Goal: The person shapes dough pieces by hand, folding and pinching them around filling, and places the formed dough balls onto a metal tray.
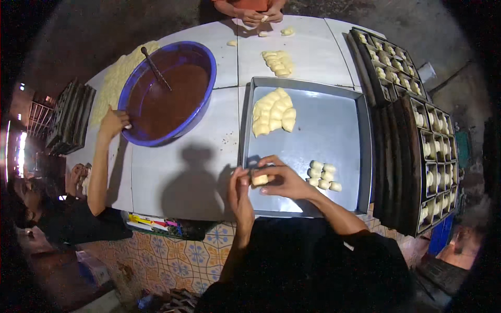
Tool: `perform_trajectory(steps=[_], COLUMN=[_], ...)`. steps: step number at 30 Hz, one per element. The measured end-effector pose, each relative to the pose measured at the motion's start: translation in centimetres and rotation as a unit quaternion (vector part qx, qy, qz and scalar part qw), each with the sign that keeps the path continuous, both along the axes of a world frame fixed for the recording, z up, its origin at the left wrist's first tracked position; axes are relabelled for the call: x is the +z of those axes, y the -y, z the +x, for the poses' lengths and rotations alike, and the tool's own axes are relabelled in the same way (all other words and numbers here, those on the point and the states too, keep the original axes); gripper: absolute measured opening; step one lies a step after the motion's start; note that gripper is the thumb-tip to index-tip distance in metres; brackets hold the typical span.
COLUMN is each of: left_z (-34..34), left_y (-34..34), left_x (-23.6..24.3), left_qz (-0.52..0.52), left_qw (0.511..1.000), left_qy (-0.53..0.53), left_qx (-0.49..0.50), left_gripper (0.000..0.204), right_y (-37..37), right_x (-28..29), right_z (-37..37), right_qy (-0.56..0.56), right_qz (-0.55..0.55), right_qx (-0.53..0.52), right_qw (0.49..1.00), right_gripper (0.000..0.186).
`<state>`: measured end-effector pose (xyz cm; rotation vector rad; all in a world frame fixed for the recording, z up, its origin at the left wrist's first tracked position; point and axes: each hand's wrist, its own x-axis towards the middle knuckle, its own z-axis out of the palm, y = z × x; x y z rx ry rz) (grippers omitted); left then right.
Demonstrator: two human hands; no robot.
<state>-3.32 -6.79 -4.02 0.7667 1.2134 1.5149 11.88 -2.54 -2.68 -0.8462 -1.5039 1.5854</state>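
Your right hand (287,182) pinches a soft, pale yellow dough piece (259,180) between thumb and curled fingers, over the near left part of the smooth metal tray (334,135). Your left hand (241,197), half curled, sits just left of it; whether it grips, I can't tell. Plump, smooth little rolls (324,176) cluster right of your hands.

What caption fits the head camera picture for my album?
Left hand and right hand meet around yellow dough above a metal tray.
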Motion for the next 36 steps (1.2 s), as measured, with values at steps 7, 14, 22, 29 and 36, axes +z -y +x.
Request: perform_trajectory(steps=[7, 14, 22, 29, 36], left_z=[4.7, 5.3, 2.9, -9.4, -13.0], left_y=[-1.5, -0.3, -3.4, -23.9, -29.0], left_x=[0.7, 0.2, 2.3, 5.2, 5.1], left_qz=[0.003, 0.005, -0.053, 0.065, -0.250], left_qw=[0.989, 0.978, 0.760, 0.953, 0.888], left_qy=[0.064, -0.152, 0.559, -0.295, -0.340], left_qx=[-0.135, -0.141, -0.326, -0.028, -0.180], left_gripper=[0.027, 0.014, 0.114, 0.056, 0.083], right_y=[1.9, 2.1, 0.4, -1.3, -1.8], right_x=[1.4, 2.7, -2.6, -2.2, -4.3], right_z=[2.7, 3.6, 3.5, 2.4, 1.7], right_qy=[0.065, 0.188, -0.066, -0.043, -0.043], right_qz=[0.077, 0.192, -0.025, -0.061, -0.072], right_qx=[-0.241, -0.247, -0.043, -0.079, -0.117], right_qw=[0.965, 0.931, 0.997, 0.994, 0.990], right_gripper=[0.018, 0.034, 0.106, 0.120, 0.094])
